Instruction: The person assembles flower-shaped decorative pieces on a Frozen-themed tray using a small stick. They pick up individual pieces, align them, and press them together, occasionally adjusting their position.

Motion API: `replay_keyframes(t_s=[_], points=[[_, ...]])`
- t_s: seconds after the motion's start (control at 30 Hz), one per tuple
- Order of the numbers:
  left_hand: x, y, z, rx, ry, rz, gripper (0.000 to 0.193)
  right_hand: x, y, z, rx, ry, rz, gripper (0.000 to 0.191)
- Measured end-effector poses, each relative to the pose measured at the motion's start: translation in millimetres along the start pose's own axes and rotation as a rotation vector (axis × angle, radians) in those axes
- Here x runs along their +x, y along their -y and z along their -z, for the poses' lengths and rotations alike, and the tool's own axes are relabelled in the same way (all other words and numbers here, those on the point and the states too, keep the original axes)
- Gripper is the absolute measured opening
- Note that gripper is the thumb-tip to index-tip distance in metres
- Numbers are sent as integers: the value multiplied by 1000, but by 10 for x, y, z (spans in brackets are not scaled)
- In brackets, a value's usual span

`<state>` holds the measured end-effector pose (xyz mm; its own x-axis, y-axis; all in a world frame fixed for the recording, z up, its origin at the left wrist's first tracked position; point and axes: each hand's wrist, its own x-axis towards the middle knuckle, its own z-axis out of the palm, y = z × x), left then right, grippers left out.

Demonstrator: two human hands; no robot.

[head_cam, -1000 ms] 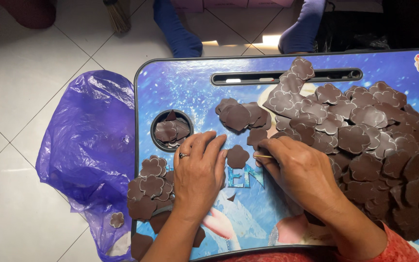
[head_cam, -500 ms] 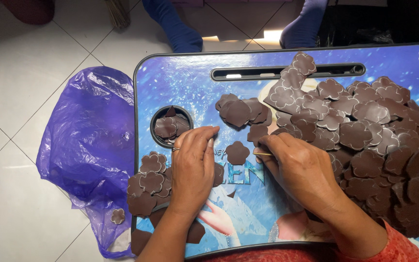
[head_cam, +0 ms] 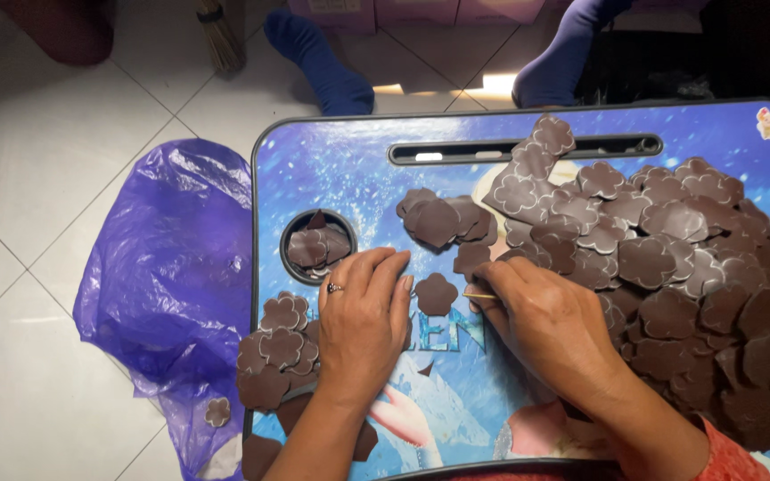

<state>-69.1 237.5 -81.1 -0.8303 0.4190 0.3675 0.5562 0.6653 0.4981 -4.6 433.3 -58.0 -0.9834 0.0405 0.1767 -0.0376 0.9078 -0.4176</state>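
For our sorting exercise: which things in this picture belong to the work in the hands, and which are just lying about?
In the work:
left hand
right hand
thin stick
single brown flower piece
big heap of brown pieces
small stack
blue lap table

Lying about:
purple plastic bag
broom
another person's blue-socked feet

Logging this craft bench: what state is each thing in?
Left hand: flat on the lap table, ring on.
Right hand: pinching a thin stick.
Single brown flower cutout: loose between the hands.
Cup hole: holding cutouts.
Purple plastic bag: crumpled on the floor.
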Motion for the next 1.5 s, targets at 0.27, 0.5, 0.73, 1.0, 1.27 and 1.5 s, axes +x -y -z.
replay_keyframes(t_s=[0.27, 0.5, 0.73, 1.0, 1.27, 1.5], points=[[71, -155, 63, 11, -14, -61, 27, 9, -36, 62, 30, -2, -12, 21], [11, -197, -1, 71, 7, -145, 20, -102, -104, 29, 4, 3, 13, 19], [-16, -325, 59, 112, -86, -251, 32, -135, -85, 221, 124, -19, 71, 22], [-246, -369, 208, 1, -321, -663, 13, -467, -261, 940, 344, 8, -143, 19], [-408, -873, 68, 132, -42, -705, 21, -1092, -1422, 1589, 129, -335, -361, 23], [131, -706, 224, 86, 54, -172, 21, -1123, -1301, 1322, 373, -480, -303, 24]])
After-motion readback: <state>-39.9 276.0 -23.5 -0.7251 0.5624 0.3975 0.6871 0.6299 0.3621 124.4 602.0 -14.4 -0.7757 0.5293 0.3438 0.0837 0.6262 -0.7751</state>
